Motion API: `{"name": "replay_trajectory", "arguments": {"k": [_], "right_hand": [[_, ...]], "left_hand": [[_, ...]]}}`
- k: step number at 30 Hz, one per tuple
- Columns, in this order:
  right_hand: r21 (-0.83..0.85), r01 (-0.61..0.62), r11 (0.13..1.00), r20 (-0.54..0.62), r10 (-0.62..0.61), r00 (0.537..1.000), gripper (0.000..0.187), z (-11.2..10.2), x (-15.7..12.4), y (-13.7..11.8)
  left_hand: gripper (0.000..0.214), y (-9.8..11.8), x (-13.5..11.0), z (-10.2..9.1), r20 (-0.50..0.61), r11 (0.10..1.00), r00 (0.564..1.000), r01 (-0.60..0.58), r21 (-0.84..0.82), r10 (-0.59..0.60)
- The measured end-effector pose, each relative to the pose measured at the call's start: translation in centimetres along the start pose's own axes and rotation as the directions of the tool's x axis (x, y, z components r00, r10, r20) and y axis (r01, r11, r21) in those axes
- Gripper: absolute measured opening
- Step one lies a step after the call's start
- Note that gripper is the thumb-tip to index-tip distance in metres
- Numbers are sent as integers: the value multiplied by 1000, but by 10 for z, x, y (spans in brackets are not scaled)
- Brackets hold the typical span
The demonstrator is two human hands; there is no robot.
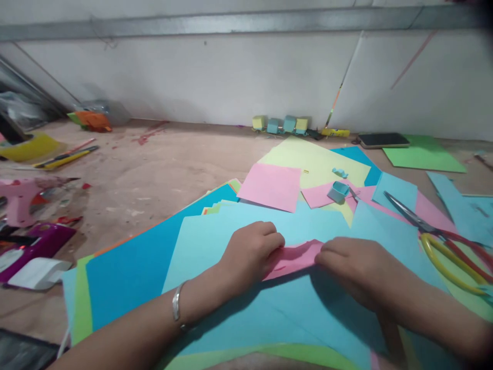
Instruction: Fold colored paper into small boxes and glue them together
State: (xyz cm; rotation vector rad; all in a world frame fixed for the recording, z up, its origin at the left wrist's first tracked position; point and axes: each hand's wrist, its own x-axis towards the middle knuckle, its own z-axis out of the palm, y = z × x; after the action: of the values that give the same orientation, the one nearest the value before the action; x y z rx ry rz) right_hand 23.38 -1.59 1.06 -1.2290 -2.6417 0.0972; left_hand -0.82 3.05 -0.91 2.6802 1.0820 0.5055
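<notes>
A small pink piece of paper (pixel 295 258) lies on top of light blue sheets (pixel 215 241) in the middle of the view. My left hand (pixel 250 253) is curled closed and grips the left end of it. My right hand (pixel 352 264) is closed too and pinches its right end. The two hands face each other over the paper, knuckles up. A silver bracelet (pixel 176 306) sits on my left wrist.
Scissors (pixel 439 234) with yellow and red handles lie to the right. Loose pink, yellow, blue and green sheets spread behind, with a small blue paper box (pixel 338 191). Several paper cubes (pixel 281 124) and a phone (pixel 383 140) sit by the wall. Clutter lies at left.
</notes>
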Motion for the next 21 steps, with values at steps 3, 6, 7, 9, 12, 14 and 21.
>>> {"name": "replay_trajectory", "arguments": {"k": [3,6,7,9,12,14,21], "right_hand": [[-57,-9,998,-131,1,991,24,0,12,9],[-30,29,999,-176,-34,984,23,8,20,17],[-19,49,999,-160,-51,986,24,11,21,18],[-23,72,997,-106,-74,992,25,15,21,20],[-68,90,994,-35,-92,995,27,18,21,22],[-70,112,991,-13,-114,993,27,18,20,22],[-109,155,982,-40,-161,986,28,19,20,19]], "left_hand": [[20,1,-2,5,-12,994,996,-84,63,85],[22,3,-2,5,3,984,990,-140,113,141],[22,4,-2,4,19,980,988,-153,126,152],[23,5,-1,3,67,973,985,-168,156,159],[21,9,0,0,178,963,974,-179,203,143],[20,11,1,-1,253,957,960,-182,225,123],[20,19,3,-1,377,947,923,-188,261,79]]}}
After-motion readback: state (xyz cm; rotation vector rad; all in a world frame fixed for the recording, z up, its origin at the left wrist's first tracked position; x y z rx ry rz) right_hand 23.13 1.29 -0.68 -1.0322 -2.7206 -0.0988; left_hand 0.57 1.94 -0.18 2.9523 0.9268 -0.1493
